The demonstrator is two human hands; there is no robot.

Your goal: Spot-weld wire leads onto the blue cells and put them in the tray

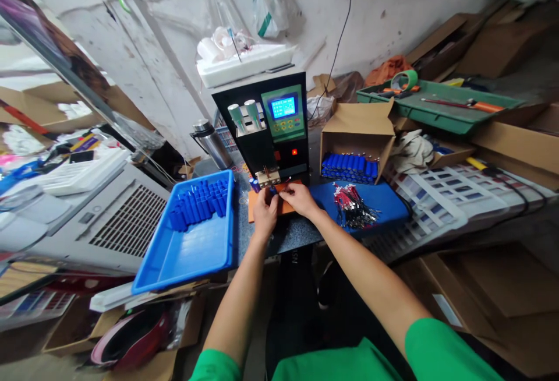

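My left hand (pixel 265 213) is closed around a small blue battery cell (pixel 273 190) at the front of a black spot welder (pixel 262 92). Beside it my right hand (pixel 299 200) pinches with thumb and finger close to the same cell; what sits in the pinch is too small to make out. Both hands are over an orange pad (pixel 251 207), just below the welder's brass-coloured electrode holder (pixel 268 177). Another blue cell (pixel 254 184) stands left of the holder. The welder's blue screen (pixel 283 108) is lit.
Left, a blue tray (pixel 192 253) holds several blue cells. Right, red and black wire leads (pixel 353 206) lie on a blue surface (pixel 395 200), before a cardboard box (pixel 358 122) of blue cells. A steel flask (pixel 213 143) stands behind the tray; a green tray (pixel 437 105) holds tools.
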